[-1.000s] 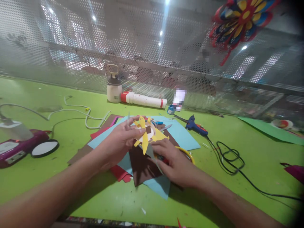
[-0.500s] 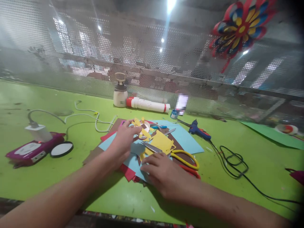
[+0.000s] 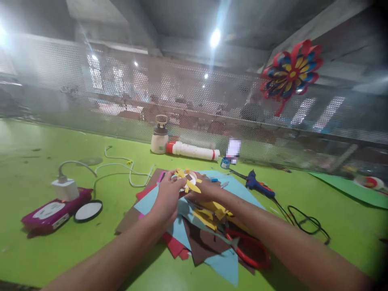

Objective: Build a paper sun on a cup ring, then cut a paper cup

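Yellow paper sun (image 3: 188, 182) was pinched between the left hand (image 3: 166, 198) and the right hand (image 3: 203, 190), above coloured paper sheets (image 3: 209, 238) and red scissors (image 3: 250, 248).

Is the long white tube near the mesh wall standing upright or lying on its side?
Lying on its side. The white tube rests lengthwise on the green table, its red cap beside the upright cream bottle.
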`<state>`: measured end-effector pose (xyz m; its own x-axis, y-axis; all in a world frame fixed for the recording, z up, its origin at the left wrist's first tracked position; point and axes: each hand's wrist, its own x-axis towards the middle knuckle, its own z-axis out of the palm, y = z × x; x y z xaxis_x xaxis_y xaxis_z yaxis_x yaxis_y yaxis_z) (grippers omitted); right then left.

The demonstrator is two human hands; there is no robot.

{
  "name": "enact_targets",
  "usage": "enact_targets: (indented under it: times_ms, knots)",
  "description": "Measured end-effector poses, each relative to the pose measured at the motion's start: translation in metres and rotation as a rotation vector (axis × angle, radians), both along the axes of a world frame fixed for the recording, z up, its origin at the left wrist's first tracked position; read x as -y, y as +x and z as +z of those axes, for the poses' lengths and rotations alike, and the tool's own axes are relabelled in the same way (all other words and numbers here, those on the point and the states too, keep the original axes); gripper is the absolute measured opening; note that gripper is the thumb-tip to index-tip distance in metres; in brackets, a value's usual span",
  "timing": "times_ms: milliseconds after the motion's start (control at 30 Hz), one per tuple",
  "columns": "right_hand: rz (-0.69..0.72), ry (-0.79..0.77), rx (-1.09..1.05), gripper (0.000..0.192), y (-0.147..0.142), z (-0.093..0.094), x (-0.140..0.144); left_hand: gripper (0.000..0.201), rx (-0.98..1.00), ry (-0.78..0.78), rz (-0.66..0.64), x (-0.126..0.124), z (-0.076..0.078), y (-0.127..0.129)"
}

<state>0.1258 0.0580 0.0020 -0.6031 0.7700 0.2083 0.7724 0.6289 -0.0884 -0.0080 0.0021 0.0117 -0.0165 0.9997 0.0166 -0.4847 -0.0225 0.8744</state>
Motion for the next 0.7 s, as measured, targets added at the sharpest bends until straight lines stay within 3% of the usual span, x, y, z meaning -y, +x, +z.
enact_targets:
  times_ms: [167,367,500,700]
  knots:
    - [-0.005,-0.013,-0.106,0.029,0.0,0.002,-0.004,0.026,0.001,0.019,-0.019,-0.001,-0.004,0.0]
    - [-0.274,0.05,-0.468,0.04,0.051,0.023,-0.003,0.021,-0.036,-0.02,-0.075,0.001,-0.005,0.004]
    - [-0.363,-0.024,-0.69,0.051,0.079,0.031,0.033,0.021,-0.073,-0.064,-0.158,0.01,-0.007,0.011]
    - [-0.301,-0.132,-0.851,0.056,0.071,0.019,0.095,0.023,-0.102,-0.09,-0.237,0.018,-0.014,0.02]
